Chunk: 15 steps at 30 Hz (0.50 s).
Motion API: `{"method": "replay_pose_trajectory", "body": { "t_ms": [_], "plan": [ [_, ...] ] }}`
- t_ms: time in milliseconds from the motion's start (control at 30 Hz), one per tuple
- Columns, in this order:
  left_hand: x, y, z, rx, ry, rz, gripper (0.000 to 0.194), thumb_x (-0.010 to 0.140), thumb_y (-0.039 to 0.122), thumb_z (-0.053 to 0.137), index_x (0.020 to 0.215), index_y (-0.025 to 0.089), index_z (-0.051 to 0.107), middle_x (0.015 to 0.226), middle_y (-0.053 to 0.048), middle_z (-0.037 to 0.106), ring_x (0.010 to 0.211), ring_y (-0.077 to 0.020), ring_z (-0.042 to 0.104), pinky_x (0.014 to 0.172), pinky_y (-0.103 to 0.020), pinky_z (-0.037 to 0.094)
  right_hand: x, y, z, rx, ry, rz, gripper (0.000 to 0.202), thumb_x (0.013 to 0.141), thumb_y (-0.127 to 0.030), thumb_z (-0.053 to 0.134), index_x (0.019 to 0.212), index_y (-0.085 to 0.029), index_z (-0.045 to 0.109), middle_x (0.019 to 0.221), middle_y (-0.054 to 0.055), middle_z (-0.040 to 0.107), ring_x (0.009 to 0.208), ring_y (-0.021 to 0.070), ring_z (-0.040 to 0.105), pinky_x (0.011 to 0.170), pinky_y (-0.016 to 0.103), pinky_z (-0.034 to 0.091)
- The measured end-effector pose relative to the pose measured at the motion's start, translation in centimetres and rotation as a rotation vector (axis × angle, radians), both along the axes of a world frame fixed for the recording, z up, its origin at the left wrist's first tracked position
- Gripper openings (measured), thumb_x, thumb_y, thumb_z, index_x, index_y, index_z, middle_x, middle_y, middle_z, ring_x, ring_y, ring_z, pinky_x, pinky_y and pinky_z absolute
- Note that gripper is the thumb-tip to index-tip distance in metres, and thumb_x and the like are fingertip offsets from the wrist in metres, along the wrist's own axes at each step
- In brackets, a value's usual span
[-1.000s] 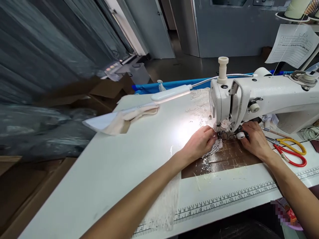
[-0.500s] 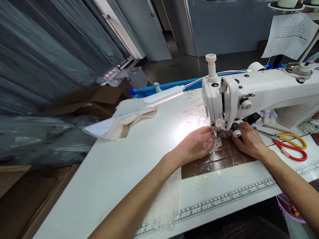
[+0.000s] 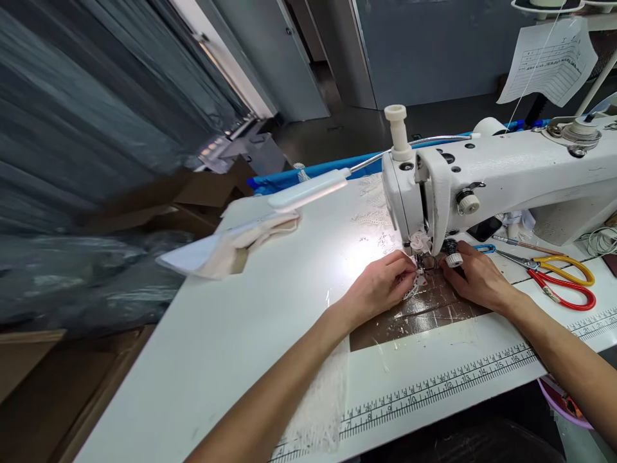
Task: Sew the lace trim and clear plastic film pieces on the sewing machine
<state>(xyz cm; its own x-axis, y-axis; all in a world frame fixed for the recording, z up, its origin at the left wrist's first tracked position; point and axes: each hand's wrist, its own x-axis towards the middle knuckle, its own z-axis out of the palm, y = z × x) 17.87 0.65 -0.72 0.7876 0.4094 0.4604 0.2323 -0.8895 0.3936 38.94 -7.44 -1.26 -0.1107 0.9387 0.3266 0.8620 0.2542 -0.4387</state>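
At the white sewing machine (image 3: 511, 170), my left hand (image 3: 383, 283) pinches a small piece of white lace (image 3: 412, 290) just left of the presser foot (image 3: 421, 262). The lace lies mostly under the fingers. My right hand (image 3: 475, 276) is curled on the other side of the foot, its thumb and fingers bent towards each other. A white-knobbed thread tension dial (image 3: 454, 260) covers part of its fingertips, so what they grip cannot be made out. A pale fabric flower (image 3: 421, 242) hangs on the machine head above the needle area.
Scissors (image 3: 562, 276) with red and yellow handles lie right of my right hand. A lamp (image 3: 308, 191) lights the white table (image 3: 231, 341). Folded cloth (image 3: 236, 247) lies left, fringed lace (image 3: 321, 405) near the front edge, and a printed ruler (image 3: 448, 386) runs along it.
My left fingers have closed in more on the lace, and less of it shows. My right hand stays beside the presser foot. The whole view has shifted slightly.
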Motion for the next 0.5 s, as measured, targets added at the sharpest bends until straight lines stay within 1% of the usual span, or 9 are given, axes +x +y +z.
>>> {"method": "replay_pose_trajectory", "body": {
  "t_ms": [167,300,400,500],
  "plan": [
    [-0.19,-0.18,-0.27,0.015,-0.013,0.003,0.020,0.096,0.023,0.049,0.088,0.016,0.065,0.089,-0.005,0.067,0.075,-0.0116,0.066,0.064,-0.025,0.059,0.01,0.04,-0.03,-0.012,0.012,0.003,0.017,0.092,-0.018,0.048,0.082,-0.015,0.061,0.085,0.007,0.057,0.069,0.0143,0.052,0.058,0.027,0.036],
    [-0.19,-0.38,-0.37,0.045,0.013,0.003,0.023,0.098,0.023,0.047,0.089,0.016,0.066,0.089,-0.004,0.067,0.080,-0.0128,0.066,0.067,-0.027,0.059,-0.17,0.04,-0.03,-0.044,0.002,-0.021,0.017,0.092,-0.018,0.049,0.083,-0.014,0.062,0.088,0.008,0.059,0.071,0.0150,0.054,0.060,0.027,0.038],
    [-0.09,-0.51,-0.52,0.118,0.052,0.003,0.025,0.099,0.022,0.044,0.088,0.015,0.065,0.087,-0.005,0.066,0.079,-0.0139,0.065,0.068,-0.028,0.058,-0.52,-0.18,0.24,-0.082,0.017,-0.018,0.017,0.092,-0.020,0.050,0.085,-0.014,0.065,0.091,0.008,0.061,0.073,0.0160,0.056,0.063,0.028,0.041],
    [0.04,-0.55,-0.86,0.245,0.094,0.011,0.027,0.100,0.022,0.042,0.086,0.015,0.064,0.084,-0.004,0.066,0.075,-0.0148,0.063,0.067,-0.029,0.054,-0.93,-0.48,0.44,-0.108,0.055,0.060,0.021,0.094,-0.022,0.048,0.093,-0.015,0.068,0.092,0.008,0.063,0.076,0.0166,0.057,0.067,0.028,0.043]
  ]
}}
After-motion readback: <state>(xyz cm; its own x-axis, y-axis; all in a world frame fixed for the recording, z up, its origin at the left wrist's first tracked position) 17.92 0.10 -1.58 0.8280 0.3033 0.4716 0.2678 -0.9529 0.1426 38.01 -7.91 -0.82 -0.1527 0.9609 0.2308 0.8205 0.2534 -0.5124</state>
